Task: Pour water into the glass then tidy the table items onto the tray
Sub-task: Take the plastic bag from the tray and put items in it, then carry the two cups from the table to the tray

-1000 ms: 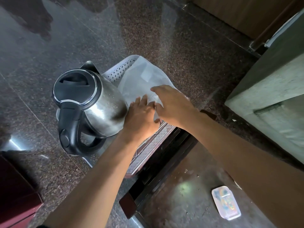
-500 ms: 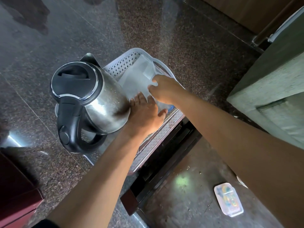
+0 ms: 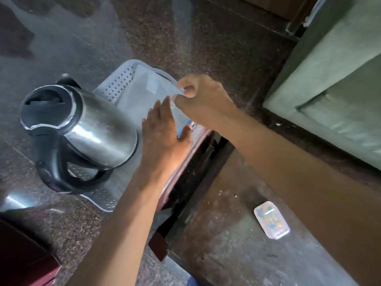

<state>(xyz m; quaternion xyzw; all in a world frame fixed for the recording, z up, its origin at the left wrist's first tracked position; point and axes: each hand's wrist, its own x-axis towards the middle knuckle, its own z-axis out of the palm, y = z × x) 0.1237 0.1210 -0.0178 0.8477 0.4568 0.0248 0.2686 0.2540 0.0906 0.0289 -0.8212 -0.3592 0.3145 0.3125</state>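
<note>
Since half a second ago the right hand (image 3: 203,102) has lifted off the pale sheet and drawn toward the tray's far right rim, while the left hand (image 3: 165,131) has slid a little further forward over the sheet; the kettle has not shifted.

At the left, the steel kettle (image 3: 82,129) with its black lid and handle stands on the near-left part of the white perforated tray (image 3: 117,83), its body just beside the left hand. Dark granite floor lies open to the left of and beyond the kettle, and a dark red object fills the bottom-left corner, well apart from the tray.

Next comes the left hand, flat and palm down, fingers straight and close together, thumb spread, pressing on the pale translucent sheet (image 3: 144,93) that lies in the tray's far half. No glass can be made out under it.

Further right, the right hand is curled, thumb and forefinger pinched narrowly on the sheet's right edge near the tray rim.

Below the hands the tray overhangs a dark table edge (image 3: 198,162). To the right lies bare floor with a small printed packet (image 3: 271,219), and a green sofa (image 3: 334,83) stands at the far right.
</note>
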